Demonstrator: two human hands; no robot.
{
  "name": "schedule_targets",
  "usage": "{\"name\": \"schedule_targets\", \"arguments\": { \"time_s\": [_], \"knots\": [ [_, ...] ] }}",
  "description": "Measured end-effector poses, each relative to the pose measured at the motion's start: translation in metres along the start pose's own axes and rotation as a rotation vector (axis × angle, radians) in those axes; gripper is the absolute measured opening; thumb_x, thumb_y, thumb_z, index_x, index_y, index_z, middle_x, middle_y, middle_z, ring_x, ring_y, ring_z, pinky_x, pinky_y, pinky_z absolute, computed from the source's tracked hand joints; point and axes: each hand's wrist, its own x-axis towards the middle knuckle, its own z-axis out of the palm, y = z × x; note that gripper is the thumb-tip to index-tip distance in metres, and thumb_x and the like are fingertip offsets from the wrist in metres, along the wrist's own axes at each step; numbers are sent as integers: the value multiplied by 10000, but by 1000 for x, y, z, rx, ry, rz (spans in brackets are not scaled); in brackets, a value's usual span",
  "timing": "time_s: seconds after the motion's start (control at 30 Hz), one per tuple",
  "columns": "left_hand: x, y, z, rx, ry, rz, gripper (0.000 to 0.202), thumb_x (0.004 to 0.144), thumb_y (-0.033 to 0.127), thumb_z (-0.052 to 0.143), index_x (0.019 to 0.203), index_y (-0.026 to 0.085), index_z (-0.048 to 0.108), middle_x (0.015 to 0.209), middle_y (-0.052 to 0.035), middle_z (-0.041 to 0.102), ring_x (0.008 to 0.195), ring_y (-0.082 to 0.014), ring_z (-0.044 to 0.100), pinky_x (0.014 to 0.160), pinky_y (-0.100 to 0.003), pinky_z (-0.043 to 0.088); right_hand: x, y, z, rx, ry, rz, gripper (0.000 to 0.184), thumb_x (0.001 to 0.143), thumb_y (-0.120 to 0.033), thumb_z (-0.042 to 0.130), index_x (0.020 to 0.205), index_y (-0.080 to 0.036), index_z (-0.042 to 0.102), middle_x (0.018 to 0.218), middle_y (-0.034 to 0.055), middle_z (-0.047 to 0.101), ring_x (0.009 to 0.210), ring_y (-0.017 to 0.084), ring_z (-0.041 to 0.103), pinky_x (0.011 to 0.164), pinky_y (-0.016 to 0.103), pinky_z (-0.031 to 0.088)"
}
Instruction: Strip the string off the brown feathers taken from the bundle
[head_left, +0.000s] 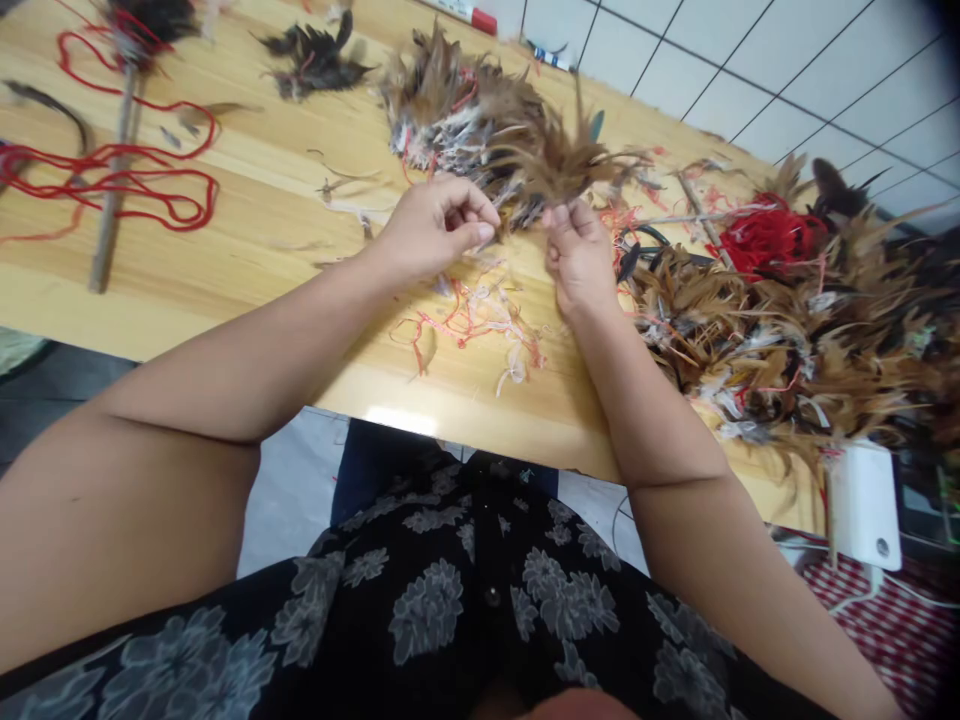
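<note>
Brown feathers fan upward as a small bunch (566, 165) from my right hand (581, 250), whose fingers pinch its base. To the left of it, my left hand (442, 225) is closed with thumb and forefinger together; I cannot make out anything between them. Just beyond both hands lies a pile of brown feather bunches (465, 105) with pale tied ends. Scraps of red and white thread (480, 320) lie on the wooden table (300, 300) between my forearms.
A large heap of brown feathers (810, 350) covers the right side, with a red string bundle (772, 235) behind it. At left are a stick (116, 190) with dark feathers and loose red cord (172, 195). A white box (866, 505) sits at the right edge.
</note>
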Motion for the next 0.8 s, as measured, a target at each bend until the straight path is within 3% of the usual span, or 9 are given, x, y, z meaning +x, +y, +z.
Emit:
{"name": "schedule_targets", "arguments": {
  "time_s": [0.1,0.23,0.43,0.53,0.67,0.8],
  "knots": [
    [1,-1,-3,264,-68,76,207,874,26,794,839,229,813,865,-15,575,869,-209,477,892,-356,421,13,11,-16,30,105,15,704,997,-955,685,857,-277,558,854,6,690,852,142,665,675,278,495],
    [1,-2,-2,316,-92,30,211,819,69,812,765,267,761,838,-43,563,878,-270,518,870,-396,470,20,18,-22,76,132,42,770,935,-1034,669,859,-278,546,790,-24,648,753,129,621,635,283,440],
    [1,-9,-6,348,-23,62,170,860,139,877,821,229,737,856,-19,530,913,-244,549,1009,-369,500,29,-3,-45,66,81,-16,754,992,-1029,562,779,-320,424,599,-55,418,696,124,570,634,322,405],
    [3,-4,-6,450,-11,123,167,893,230,885,838,225,728,888,-30,561,966,-257,589,1033,-370,510,34,-9,-57,107,180,12,754,966,-1057,570,813,-330,441,583,-82,348,613,118,457,604,336,363],
    [17,20,6,622,-111,178,122,830,169,829,795,241,737,914,-65,617,1060,-314,629,1106,-452,513,40,-8,-59,214,325,95,745,933,-1030,684,879,-310,498,658,-78,458,581,109,367,562,343,331],
    [49,38,34,609,-201,156,182,770,125,824,721,272,729,853,-76,583,1133,-374,634,1113,-502,522,46,-3,-61,318,392,131,704,957,-950,756,890,-301,490,685,-91,422,564,93,278,529,324,246]
  ]
}}
